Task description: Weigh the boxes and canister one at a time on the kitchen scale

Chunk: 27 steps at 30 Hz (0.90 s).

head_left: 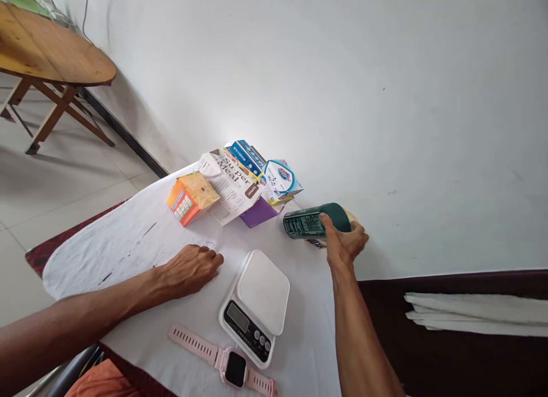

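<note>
My right hand (347,240) is closed around the wide end of a dark green cylindrical canister (303,221). The canister lies tilted on its side at the right of the table, in front of a partly hidden yellowish package (353,216). My left hand (194,268) rests on the white cloth with its fingers curled in, and nothing shows in it. Between the hands sits a white digital kitchen scale (263,291) with a bare plate and a blank display. Nearer to me lies a pink-strapped smartwatch (235,368) with a dark screen.
Beyond the hands, several cartons stand together: an orange box (192,199), a white "Su-per Meal" box (231,185), a blue box (247,157), a white-and-blue box (280,179) and a purple one (259,213). A wall (385,100) rises behind. A wooden folding table (55,48) stands far left.
</note>
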{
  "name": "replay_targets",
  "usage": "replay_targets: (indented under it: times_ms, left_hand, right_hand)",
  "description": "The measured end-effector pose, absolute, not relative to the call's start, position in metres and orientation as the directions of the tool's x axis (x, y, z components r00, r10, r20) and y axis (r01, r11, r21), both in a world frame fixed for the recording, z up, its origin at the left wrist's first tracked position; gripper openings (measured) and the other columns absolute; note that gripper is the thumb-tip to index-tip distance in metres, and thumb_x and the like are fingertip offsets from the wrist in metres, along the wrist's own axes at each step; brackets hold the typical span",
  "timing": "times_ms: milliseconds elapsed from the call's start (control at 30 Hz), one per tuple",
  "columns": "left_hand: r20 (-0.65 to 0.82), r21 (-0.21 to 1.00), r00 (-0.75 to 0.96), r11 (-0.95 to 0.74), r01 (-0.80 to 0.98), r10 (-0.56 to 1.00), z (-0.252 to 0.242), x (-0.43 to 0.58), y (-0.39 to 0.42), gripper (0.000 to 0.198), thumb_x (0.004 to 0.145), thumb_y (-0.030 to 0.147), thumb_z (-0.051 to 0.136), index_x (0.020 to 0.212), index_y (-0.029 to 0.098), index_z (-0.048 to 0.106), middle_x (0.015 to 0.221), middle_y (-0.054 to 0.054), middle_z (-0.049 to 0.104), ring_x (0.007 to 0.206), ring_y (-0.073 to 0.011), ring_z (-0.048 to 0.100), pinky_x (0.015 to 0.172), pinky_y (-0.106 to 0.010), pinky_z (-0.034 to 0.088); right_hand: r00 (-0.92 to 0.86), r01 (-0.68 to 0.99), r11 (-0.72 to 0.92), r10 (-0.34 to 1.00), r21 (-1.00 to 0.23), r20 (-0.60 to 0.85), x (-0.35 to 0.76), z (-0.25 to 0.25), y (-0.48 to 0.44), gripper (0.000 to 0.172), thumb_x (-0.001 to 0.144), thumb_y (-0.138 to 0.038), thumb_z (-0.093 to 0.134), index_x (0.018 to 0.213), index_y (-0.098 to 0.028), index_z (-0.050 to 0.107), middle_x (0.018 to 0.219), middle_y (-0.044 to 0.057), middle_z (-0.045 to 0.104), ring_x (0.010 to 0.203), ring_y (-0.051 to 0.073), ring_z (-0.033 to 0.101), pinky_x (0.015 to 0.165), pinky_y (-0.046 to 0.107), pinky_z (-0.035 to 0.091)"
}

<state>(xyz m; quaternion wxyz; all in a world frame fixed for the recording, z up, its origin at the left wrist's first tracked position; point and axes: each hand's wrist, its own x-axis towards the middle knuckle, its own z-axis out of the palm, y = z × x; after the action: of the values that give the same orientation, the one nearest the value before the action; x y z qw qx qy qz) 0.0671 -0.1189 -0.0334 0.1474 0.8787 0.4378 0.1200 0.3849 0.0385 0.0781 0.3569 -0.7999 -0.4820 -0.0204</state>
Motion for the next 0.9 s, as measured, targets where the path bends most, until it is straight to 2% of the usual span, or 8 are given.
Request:
replay_targets:
  times_ms: [133,300,433,633,767,900]
  left_hand:
    - [0.076,0.375,0.575,-0.558,0.740,0.814,-0.032,0.066,-0.120,0.012,0.102,0.020,0.048,0.093,0.018,0.056,0.089,-0.009,0.071,0.079,-0.0237,0.069,0.068,-0.034,0.051]
    - [0.038,0.383,0.550,-0.521,0.763,0.834,-0.024,0.063,-0.120,0.013,0.102,0.024,0.049,0.093,0.018,0.056,0.090,-0.008,0.071,0.080,-0.0226,0.068,0.067,-0.032,0.049]
    - [-0.015,0.380,0.560,-0.513,0.770,0.828,-0.013,0.058,-0.126,0.010,0.101,0.026,0.053,0.098,0.018,0.057,0.097,-0.008,0.071,0.087,-0.0235,0.069,0.071,-0.033,0.050]
    - [-0.015,0.399,0.575,-0.522,0.754,0.818,0.005,0.054,-0.162,0.009,0.097,0.025,0.062,0.100,0.017,0.057,0.107,-0.012,0.066,0.096,-0.0270,0.065,0.082,-0.039,0.052]
    - [0.095,0.497,0.545,-0.514,0.699,0.833,0.000,0.060,-0.198,0.021,0.098,0.034,0.062,0.110,0.017,0.058,0.114,-0.012,0.062,0.104,-0.0279,0.059,0.091,-0.043,0.048]
    - [0.203,0.590,0.519,-0.527,0.612,0.830,-0.013,0.074,-0.220,0.045,0.096,0.051,0.063,0.126,0.018,0.056,0.121,-0.013,0.061,0.111,-0.0294,0.057,0.097,-0.045,0.045]
  right_hand:
    - [0.393,0.816,-0.044,0.774,-0.577,0.497,0.392,0.093,-0.022,0.099,0.063,-0.068,0.078,0.141,-0.012,0.054,0.145,0.020,0.053,0.134,0.037,0.051,0.113,0.054,0.041]
    - [0.230,0.760,0.144,0.852,-0.634,0.470,0.387,0.108,-0.094,0.091,0.070,-0.063,0.079,0.144,-0.017,0.054,0.138,0.017,0.062,0.129,0.035,0.059,0.107,0.052,0.048]
    - [0.130,0.758,0.186,0.896,-0.626,0.424,0.367,0.110,-0.136,0.093,0.069,-0.062,0.081,0.145,-0.016,0.053,0.136,0.019,0.062,0.126,0.037,0.060,0.103,0.053,0.051]
    - [0.025,0.795,0.256,0.892,-0.551,0.452,0.352,0.098,-0.163,0.090,0.069,-0.060,0.083,0.143,-0.020,0.053,0.137,0.017,0.062,0.125,0.035,0.060,0.102,0.053,0.051]
    - [0.001,0.812,0.226,0.921,-0.538,0.389,0.354,0.101,-0.165,0.093,0.072,-0.064,0.080,0.148,-0.022,0.047,0.142,0.017,0.058,0.130,0.035,0.057,0.105,0.054,0.049]
    - [-0.048,0.858,0.223,0.932,-0.463,0.360,0.347,0.111,-0.162,0.105,0.067,-0.067,0.082,0.154,-0.023,0.040,0.146,0.018,0.053,0.134,0.037,0.053,0.107,0.056,0.047]
